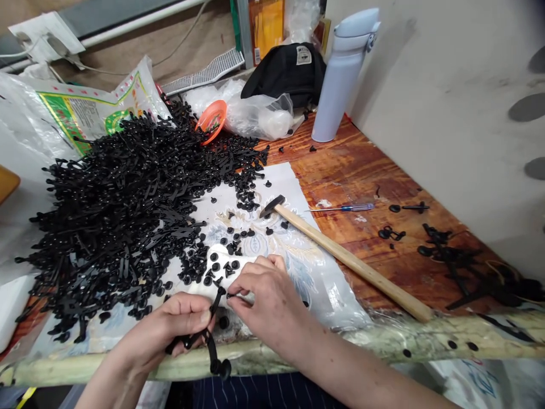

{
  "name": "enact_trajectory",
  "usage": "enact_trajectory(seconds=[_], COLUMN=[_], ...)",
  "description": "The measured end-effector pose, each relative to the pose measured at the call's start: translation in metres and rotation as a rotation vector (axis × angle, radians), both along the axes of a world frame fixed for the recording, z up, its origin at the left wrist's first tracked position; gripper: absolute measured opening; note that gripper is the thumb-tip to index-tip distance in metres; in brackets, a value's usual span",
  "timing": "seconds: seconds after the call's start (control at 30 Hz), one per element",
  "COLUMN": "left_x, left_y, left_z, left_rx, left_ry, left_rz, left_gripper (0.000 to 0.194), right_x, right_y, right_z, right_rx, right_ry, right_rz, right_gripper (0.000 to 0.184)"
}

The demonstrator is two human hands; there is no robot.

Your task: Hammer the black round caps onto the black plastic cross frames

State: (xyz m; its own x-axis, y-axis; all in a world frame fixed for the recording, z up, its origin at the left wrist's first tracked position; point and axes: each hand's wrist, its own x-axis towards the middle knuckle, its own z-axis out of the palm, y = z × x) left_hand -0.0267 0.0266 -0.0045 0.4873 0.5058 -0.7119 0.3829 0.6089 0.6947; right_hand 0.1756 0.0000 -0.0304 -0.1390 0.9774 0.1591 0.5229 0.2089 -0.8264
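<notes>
My left hand [183, 321] is closed around a black plastic strap-like part [212, 349], whose round knobbed end hangs down over the table's front edge. Its other end points up, between the two hands. Thumb and forefinger of my right hand [270, 301] are pinched on a small black piece [230, 295] beside that upper end; most of the piece is hidden by the fingers. Just beyond the hands, several small black round-headed plugs [214, 257] lie on a white pad [244, 261].
A large heap of black plastic parts [128, 187] covers the left side. To the right lie a wooden-handled hammer [349, 255], a blue screwdriver [356, 208] and loose black parts [451, 255]. Behind stand a light-blue bottle [336, 85] and an orange dish [213, 116].
</notes>
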Motion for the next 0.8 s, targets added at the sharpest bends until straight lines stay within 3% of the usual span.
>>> enact_trajectory(seconds=[0.6, 0.73, 0.8], left_x=[0.006, 0.009, 0.011], left_y=[0.004, 0.007, 0.008], left_z=[0.009, 0.011, 0.013], left_rx=[0.0, -0.021, -0.029], left_ry=[0.134, 0.161, 0.168], left_rz=[-0.129, -0.133, -0.139], left_gripper=[0.036, 0.035, 0.035], right_x=[-0.003, 0.017, 0.038], right_y=[-0.002, -0.003, -0.002], right_z=[-0.003, 0.011, 0.018], right_rx=[0.003, 0.033, 0.098], right_ry=[0.0, 0.016, -0.065], right_rz=[-0.008, 0.024, -0.048], right_gripper=[0.016, 0.013, 0.017])
